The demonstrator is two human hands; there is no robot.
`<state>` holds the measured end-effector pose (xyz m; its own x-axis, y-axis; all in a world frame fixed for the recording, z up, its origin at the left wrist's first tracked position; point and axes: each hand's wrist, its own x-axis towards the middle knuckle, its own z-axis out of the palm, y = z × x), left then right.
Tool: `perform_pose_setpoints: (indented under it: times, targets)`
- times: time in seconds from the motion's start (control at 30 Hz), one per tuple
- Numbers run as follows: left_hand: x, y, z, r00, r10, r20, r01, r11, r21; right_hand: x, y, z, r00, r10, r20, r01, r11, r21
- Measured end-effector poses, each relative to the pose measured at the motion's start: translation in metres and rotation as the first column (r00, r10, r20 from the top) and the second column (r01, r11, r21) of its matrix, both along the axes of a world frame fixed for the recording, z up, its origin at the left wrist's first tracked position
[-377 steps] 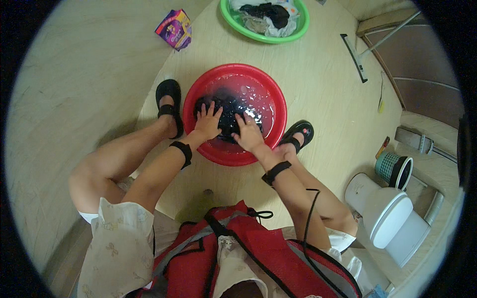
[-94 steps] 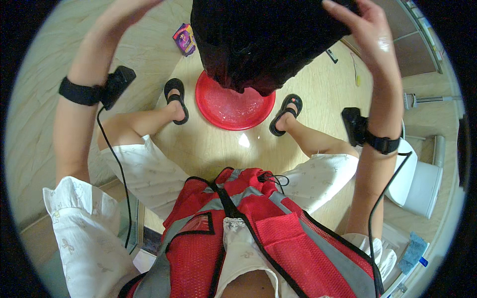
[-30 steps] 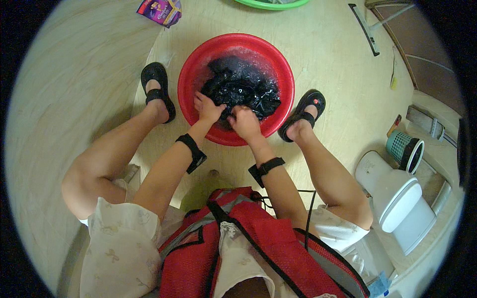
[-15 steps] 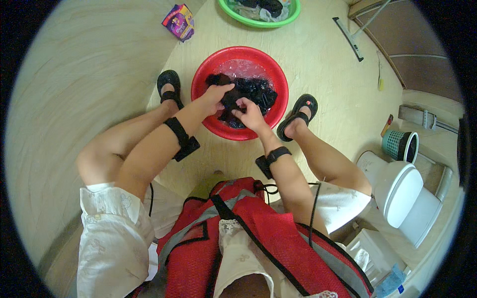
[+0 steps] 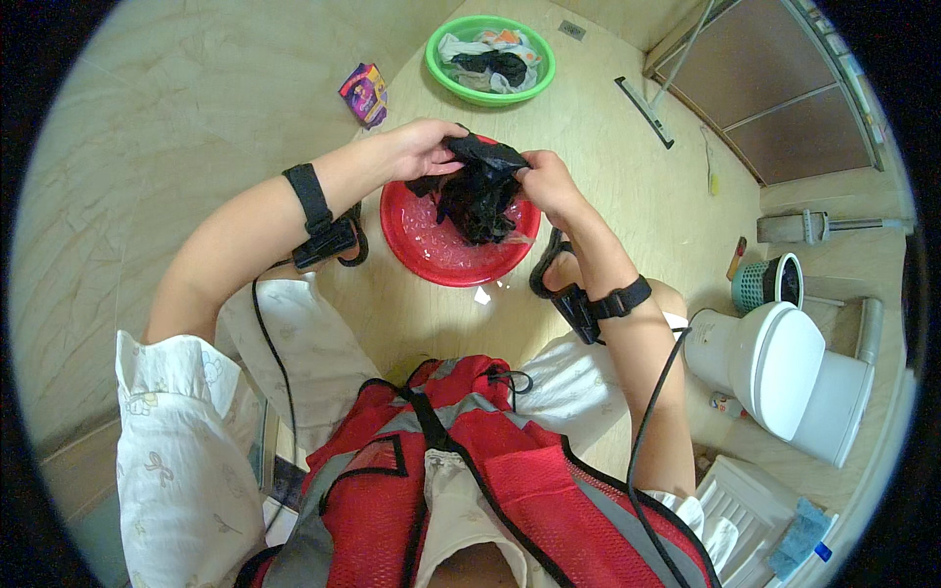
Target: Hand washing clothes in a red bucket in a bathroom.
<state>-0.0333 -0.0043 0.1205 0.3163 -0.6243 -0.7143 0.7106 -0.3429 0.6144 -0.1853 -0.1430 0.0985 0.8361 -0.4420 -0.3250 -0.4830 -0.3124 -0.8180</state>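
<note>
With our left grip (image 5: 428, 148) and right grip (image 5: 551, 186), we pinch the bunched black cloth (image 5: 482, 203) over the red basin (image 5: 459, 278).

Cloth (image 5: 482, 201) is held over near basin (image 5: 461, 279), gripped by left hand (image 5: 429, 147) at cloth's 10 o'clock and right hand (image 5: 549, 184) at 3. Clocked from near basin: far basin (image 5: 490, 100) is placed at 12, laundry (image 5: 490, 69) contained in it. Packet (image 5: 365, 95) is set at 11, floor drain (image 5: 571, 31) seen at 1, squeegee (image 5: 644, 113) laid at 2. Bin (image 5: 751, 287) is stood between 3 and 4, toilet (image 5: 779, 363) located at 4.
</note>
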Motion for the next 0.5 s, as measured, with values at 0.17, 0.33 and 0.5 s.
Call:
perform_pose_setpoints:
  times: [0.17,0.33,0.5]
  targets:
    - [-0.005,0.002,-0.003,0.895,-0.259,0.364,0.223,0.965,0.138,0.010,-0.010,0.010,0.992,-0.045,0.116,0.036,0.996,0.081]
    - [-0.035,0.025,0.021,0.900,-0.257,0.353,0.295,0.954,-0.059,0.018,-0.005,0.042,0.956,-0.274,0.107,0.163,0.796,0.583]
    - [-0.030,0.006,-0.047,0.700,0.050,0.712,0.248,0.918,-0.309,0.032,0.004,0.050,0.913,-0.405,0.049,0.233,0.616,0.753]
